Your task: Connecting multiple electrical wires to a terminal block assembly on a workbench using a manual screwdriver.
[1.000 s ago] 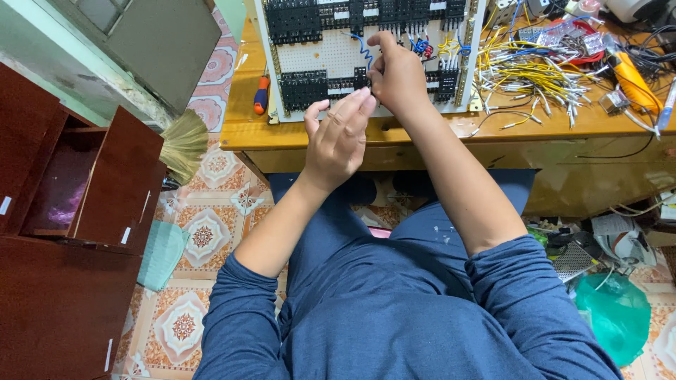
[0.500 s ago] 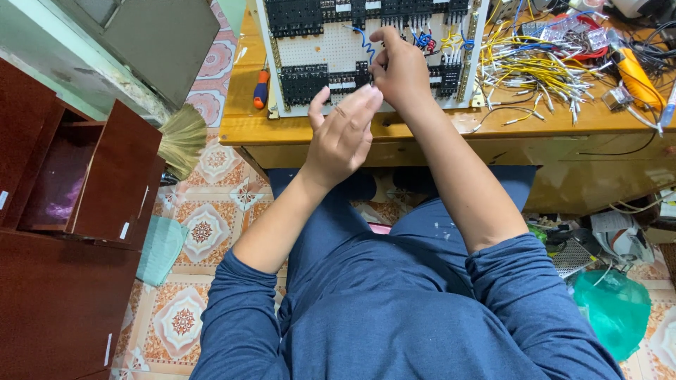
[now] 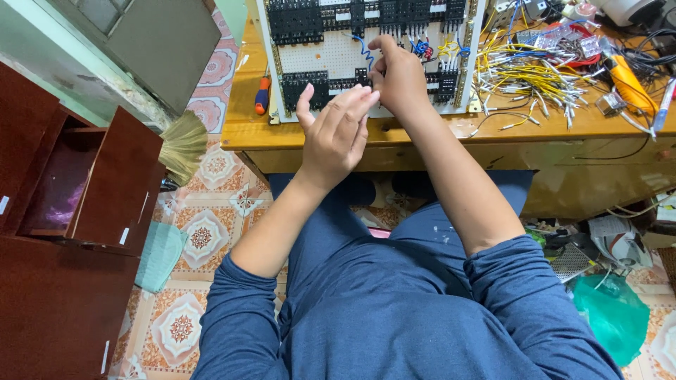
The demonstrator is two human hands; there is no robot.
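- Hands higher in the head view than half a second ago; the camera has tipped down and the wooden bench [image 3: 422,134] now sits nearer the top edge.
- Right hand [image 3: 400,76] stays on the white perforated panel [image 3: 331,53], fingers curled narrow around what looks like a thin wire, hard to make out; a blue coiled wire [image 3: 364,49] runs just beside its fingertips.
- Left hand [image 3: 336,134] hangs in front of the panel's lower edge, fingers loosely spread and holding nothing, much as before.
- Panel lies flat on the bench, with rows of black terminal blocks [image 3: 296,21] across it.
- Pile of yellow and white wires [image 3: 524,74] right of the panel; orange-handled screwdriver [image 3: 261,95] left of it.
- Patterned floor tiles [image 3: 204,236] below; dark red cabinet [image 3: 63,232] with an open compartment at far left, a straw broom [image 3: 182,144] beside it, a green plastic bag [image 3: 611,317] at lower right.
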